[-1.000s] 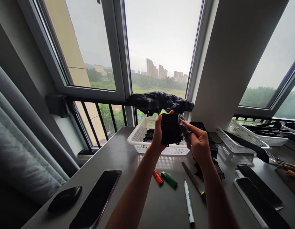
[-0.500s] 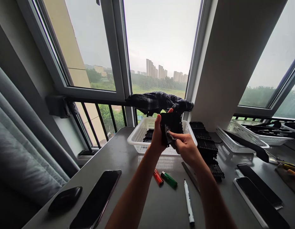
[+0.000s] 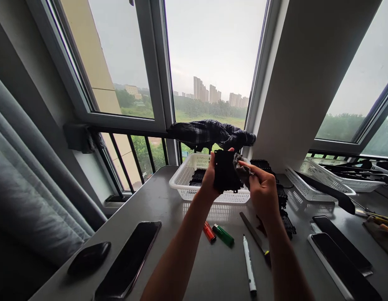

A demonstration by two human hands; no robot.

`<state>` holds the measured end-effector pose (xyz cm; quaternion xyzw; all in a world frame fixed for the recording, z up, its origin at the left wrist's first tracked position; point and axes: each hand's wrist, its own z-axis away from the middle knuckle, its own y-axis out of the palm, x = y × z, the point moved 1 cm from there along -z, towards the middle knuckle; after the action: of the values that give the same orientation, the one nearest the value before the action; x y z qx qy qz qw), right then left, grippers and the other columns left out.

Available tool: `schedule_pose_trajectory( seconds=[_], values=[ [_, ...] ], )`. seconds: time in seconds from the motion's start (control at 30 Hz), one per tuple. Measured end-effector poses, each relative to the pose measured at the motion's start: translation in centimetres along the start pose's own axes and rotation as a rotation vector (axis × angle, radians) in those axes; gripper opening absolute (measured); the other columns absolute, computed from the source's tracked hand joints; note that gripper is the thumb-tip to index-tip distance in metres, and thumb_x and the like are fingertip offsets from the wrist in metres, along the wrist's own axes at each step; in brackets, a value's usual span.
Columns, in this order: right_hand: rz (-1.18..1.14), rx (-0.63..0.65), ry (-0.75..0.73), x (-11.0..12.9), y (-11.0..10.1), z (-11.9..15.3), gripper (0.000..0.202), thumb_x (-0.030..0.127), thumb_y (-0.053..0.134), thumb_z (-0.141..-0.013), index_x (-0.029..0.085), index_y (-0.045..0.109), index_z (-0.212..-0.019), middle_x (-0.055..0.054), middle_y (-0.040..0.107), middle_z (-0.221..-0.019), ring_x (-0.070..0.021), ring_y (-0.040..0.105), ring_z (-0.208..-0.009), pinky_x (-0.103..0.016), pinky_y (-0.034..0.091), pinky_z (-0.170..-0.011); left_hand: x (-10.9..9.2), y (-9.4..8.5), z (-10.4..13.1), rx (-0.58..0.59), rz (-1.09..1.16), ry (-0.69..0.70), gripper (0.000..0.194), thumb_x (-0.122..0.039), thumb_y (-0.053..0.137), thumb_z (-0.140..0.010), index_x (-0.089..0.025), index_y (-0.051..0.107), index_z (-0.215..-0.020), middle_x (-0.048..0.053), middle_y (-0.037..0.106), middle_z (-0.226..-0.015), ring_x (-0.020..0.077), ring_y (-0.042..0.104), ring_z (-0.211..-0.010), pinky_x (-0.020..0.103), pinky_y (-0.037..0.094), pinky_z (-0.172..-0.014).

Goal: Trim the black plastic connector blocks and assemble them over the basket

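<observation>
My left hand [image 3: 209, 179] grips a flat black plastic part [image 3: 225, 171] by its left edge, with small tabs along the part's rim. In my right hand [image 3: 263, 186] is a crumpled grey cloth [image 3: 242, 170], pinched at the fingertips and pressed near the part's right edge. Both hands are raised in front of a white plastic basket [image 3: 184, 194], where more black parts [image 3: 197, 177] lie. A stack of similar black parts [image 3: 283, 200] stands right of the basket, partly hidden behind my right hand and forearm.
On the grey table [image 3: 168, 267] lie a red lighter [image 3: 209, 232], a green lighter [image 3: 223, 235], a white marker [image 3: 249, 267] and a narrow dark tool [image 3: 253, 230]. Phones [image 3: 129, 259] and a mouse [image 3: 89, 258] sit left and right. Baskets [image 3: 309, 192] stand at right.
My right hand has moved right with the cloth, from across the middle of the black part to its right edge. The part now shows more of its broad face.
</observation>
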<state>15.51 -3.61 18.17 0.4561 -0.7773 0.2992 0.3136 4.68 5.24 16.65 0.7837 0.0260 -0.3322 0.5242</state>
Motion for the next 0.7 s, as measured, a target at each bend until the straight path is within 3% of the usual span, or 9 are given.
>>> schedule_pose_trajectory(
  seconds=[0.13,0.27,0.4,0.5,0.6,0.7],
  values=[
    [0.184,0.039,-0.133,0.0,1.0,0.1,0.053,0.012,0.038,-0.084,0.025,0.062,-0.129,-0.003,0.064,-0.088,-0.0149,0.056,-0.072,-0.026,0.045,-0.068,1.3,0.4,0.2,0.02,-0.074,-0.078,0.052,-0.049,0.04,-0.095,-0.012,0.061,-0.125,0.007,0.07,-0.078,0.0179,0.067,-0.072,0.028,0.054,-0.073],
    [0.379,0.154,-0.143,-0.3,1.9,0.4,0.057,0.009,0.037,-0.085,0.026,0.056,-0.135,-0.002,0.06,-0.081,-0.0138,0.053,-0.067,-0.025,0.042,-0.066,1.3,0.1,0.2,0.06,-0.137,-0.008,0.046,-0.041,0.051,-0.092,-0.014,0.059,-0.128,0.001,0.063,-0.063,0.011,0.059,-0.056,0.02,0.049,-0.059],
    [0.381,0.36,-0.121,0.0,2.8,1.2,0.054,0.006,0.039,-0.083,0.025,0.063,-0.128,-0.003,0.064,-0.078,-0.0146,0.056,-0.068,-0.025,0.042,-0.067,-0.3,-1.0,0.0,0.026,-0.087,0.119,0.05,-0.047,0.045,-0.094,-0.021,0.052,-0.136,0.003,0.069,-0.08,0.0119,0.062,-0.063,0.021,0.051,-0.061],
    [0.296,0.446,-0.063,0.4,3.2,1.6,0.05,0.004,0.042,-0.078,0.026,0.074,-0.11,-0.003,0.071,-0.08,-0.0157,0.061,-0.07,-0.026,0.045,-0.069,-1.6,-2.0,-0.3,-0.06,-0.027,0.176,0.05,-0.051,0.039,-0.095,-0.024,0.053,-0.134,0.003,0.07,-0.08,0.0133,0.062,-0.061,0.026,0.054,-0.064],
    [0.107,0.293,-0.014,0.3,2.8,1.2,0.045,0.007,0.042,-0.077,0.024,0.077,-0.101,-0.003,0.074,-0.087,-0.0175,0.065,-0.079,-0.028,0.049,-0.077,-2.3,-2.4,-0.5,-0.062,-0.011,0.188,0.051,-0.052,0.034,-0.096,-0.024,0.053,-0.133,0.003,0.07,-0.083,0.0143,0.063,-0.064,0.028,0.054,-0.065],
    [-0.041,0.053,0.022,-0.8,2.1,0.3,0.045,0.013,0.043,-0.08,0.02,0.071,-0.115,-0.004,0.073,-0.094,-0.0174,0.065,-0.081,-0.03,0.051,-0.076,-1.9,-2.1,-0.4,-0.015,-0.028,0.143,0.052,-0.053,0.035,-0.095,-0.024,0.052,-0.135,0.007,0.071,-0.096,0.0169,0.067,-0.076,0.03,0.054,-0.072]
  ],
)
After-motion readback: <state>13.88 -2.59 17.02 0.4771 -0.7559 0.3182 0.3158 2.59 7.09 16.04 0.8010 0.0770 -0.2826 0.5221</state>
